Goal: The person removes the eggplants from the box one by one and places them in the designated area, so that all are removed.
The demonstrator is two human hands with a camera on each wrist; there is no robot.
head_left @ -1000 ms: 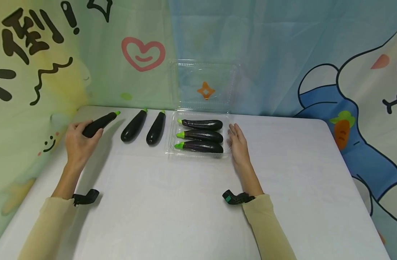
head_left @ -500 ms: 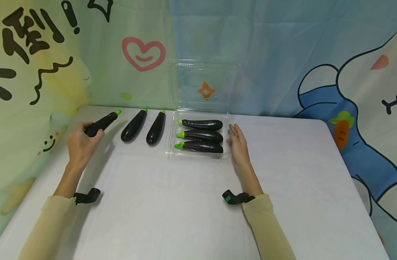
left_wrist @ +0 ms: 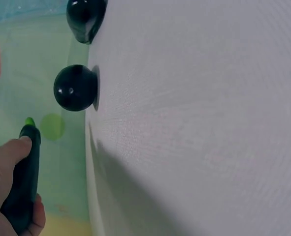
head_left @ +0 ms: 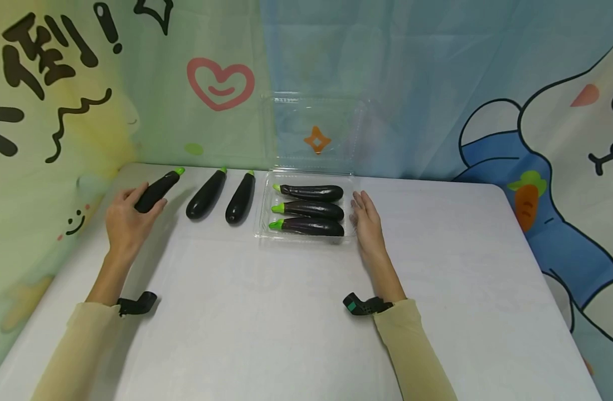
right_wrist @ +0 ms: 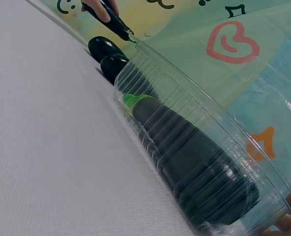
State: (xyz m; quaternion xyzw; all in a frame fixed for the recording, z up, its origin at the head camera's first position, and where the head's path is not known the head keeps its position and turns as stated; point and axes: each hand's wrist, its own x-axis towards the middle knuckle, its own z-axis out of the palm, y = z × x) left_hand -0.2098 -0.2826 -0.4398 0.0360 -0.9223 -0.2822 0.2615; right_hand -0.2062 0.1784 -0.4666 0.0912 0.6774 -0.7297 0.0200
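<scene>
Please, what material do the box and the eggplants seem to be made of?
Box: thin clear plastic, glossy, with ribbed walls one sees through. Eggplants: smooth, shiny dark skin with bright green caps; the very even color suggests plastic toys, though real ones cannot be ruled out.

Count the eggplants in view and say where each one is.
6. Three lie in the clear tray; two lie on the table beside it; the left hand holds one eggplant. None seem hidden.

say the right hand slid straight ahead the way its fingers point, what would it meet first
Probably nothing on the table. The right hand lies flat beside the clear tray, fingers pointing toward the back, so its line skirts the tray's right wall to the backdrop curtain, though the gap is too slim to judge.
</scene>
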